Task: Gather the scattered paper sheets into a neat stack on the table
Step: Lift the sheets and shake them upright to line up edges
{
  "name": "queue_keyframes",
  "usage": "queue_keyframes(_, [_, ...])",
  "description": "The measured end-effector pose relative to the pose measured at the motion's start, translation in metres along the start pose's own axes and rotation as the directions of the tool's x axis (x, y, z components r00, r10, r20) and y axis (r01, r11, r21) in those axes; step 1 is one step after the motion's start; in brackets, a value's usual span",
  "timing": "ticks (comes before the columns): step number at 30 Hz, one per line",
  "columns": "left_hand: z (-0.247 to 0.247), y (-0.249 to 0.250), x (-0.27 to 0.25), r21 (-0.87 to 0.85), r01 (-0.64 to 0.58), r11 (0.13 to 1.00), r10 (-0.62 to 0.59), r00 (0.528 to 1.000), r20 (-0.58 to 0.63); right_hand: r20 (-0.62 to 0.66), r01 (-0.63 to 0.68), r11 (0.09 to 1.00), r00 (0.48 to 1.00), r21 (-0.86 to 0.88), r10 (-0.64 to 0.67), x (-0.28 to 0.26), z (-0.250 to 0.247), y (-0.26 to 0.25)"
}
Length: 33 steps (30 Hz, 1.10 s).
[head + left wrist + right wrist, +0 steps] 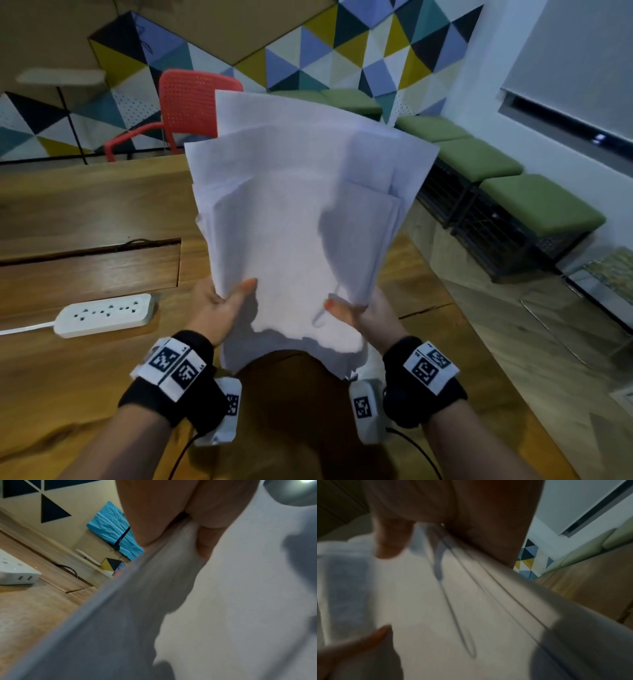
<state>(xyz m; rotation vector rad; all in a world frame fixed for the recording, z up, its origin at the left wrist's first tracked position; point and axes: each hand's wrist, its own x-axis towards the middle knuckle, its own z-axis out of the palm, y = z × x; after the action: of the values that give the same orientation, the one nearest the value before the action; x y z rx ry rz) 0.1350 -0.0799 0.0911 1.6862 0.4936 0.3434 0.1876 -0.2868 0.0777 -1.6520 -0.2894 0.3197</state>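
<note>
Left grip: left hand [219, 308] pinches the paper sheets [301, 212] at their lower left edge.
Right grip: right hand [368, 317] pinches the lower right edge.
Sheets: held above the counter [85, 212], long axis running away from the hands, far ends fanned unevenly.
Next move: likely tapping the edges square on the counter below.
</note>
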Motion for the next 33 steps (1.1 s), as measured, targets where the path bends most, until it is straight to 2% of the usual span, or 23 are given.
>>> queue_keyframes(1, [-0.005, -0.004, 0.004, 0.013, 0.009, 1.000, -0.008, 0.999, -0.042, 0.030, -0.018, 1.000, 0.999, -0.023, 0.019, 0.002, -0.002, 0.001])
queue_keyframes(3, [-0.017, -0.006, 0.009, 0.048, 0.008, 0.999, -0.004, 0.996, -0.094, 0.016, -0.072, 0.995, 0.997, 0.064, 0.071, 0.011, -0.011, 0.004])
queue_keyframes(5, [-0.031, -0.005, 0.011, 0.081, 0.000, 0.997, 0.011, 0.990, -0.143, -0.108, -0.210, 0.951, 0.965, 0.228, 0.239, 0.025, -0.026, 0.015])
queue_keyframes(6, [-0.038, -0.004, 0.011, 0.103, 0.000, 0.995, 0.018, 0.986, -0.166, -0.192, -0.278, 0.938, 0.929, 0.208, 0.318, 0.032, -0.033, 0.025])
queue_keyframes(8, [-0.049, -0.007, 0.012, 0.122, 0.003, 0.993, 0.022, 0.979, -0.203, -0.343, -0.457, 0.890, 0.838, -0.016, 0.424, 0.045, -0.044, 0.043])
queue_keyframes(9, [-0.054, -0.010, 0.012, 0.125, 0.019, 0.992, 0.008, 0.977, -0.214, -0.386, -0.534, 0.835, 0.804, -0.135, 0.452, 0.050, -0.046, 0.052])
queue_keyframes(12, [-0.066, -0.024, 0.016, 0.107, 0.065, 0.992, -0.037, 0.970, -0.241, -0.448, -0.652, 0.662, 0.749, -0.369, 0.488, 0.067, -0.040, 0.072])
queue_keyframes(15, [-0.072, -0.034, 0.022, 0.093, 0.077, 0.993, -0.052, 0.968, -0.245, -0.529, -0.685, 0.603, 0.717, -0.409, 0.455, 0.085, -0.026, 0.081])
queue_keyframes(19, [-0.070, -0.035, 0.027, 0.086, 0.067, 0.994, -0.043, 0.967, -0.249, -0.595, -0.689, 0.570, 0.705, -0.447, 0.386, 0.110, -0.016, 0.082])
queue_keyframes(21, [-0.069, -0.035, 0.030, 0.078, 0.058, 0.995, -0.037, 0.967, -0.251, -0.562, -0.667, 0.558, 0.735, -0.495, 0.379, 0.120, -0.017, 0.081])
queue_keyframes(25, [-0.067, -0.039, 0.036, 0.069, 0.050, 0.996, -0.032, 0.969, -0.246, -0.412, -0.589, 0.540, 0.808, -0.602, 0.422, 0.120, -0.023, 0.087])
queue_keyframes(27, [-0.066, -0.041, 0.037, 0.081, 0.037, 0.996, -0.015, 0.967, -0.255, -0.382, -0.584, 0.598, 0.812, -0.549, 0.442, 0.111, -0.026, 0.095])
queue_keyframes(29, [-0.067, -0.043, 0.039, 0.096, 0.031, 0.995, -0.005, 0.966, -0.258, -0.384, -0.646, 0.675, 0.760, -0.358, 0.524, 0.098, -0.029, 0.105])
queue_keyframes(31, [-0.068, -0.043, 0.041, 0.098, 0.024, 0.995, 0.000, 0.971, -0.237, -0.364, -0.681, 0.706, 0.719, -0.195, 0.593, 0.086, -0.031, 0.113])
queue_keyframes(33, [-0.069, -0.040, 0.040, 0.093, 0.021, 0.995, -0.002, 0.980, -0.198, -0.395, -0.666, 0.708, 0.731, -0.234, 0.557, 0.082, -0.029, 0.111])
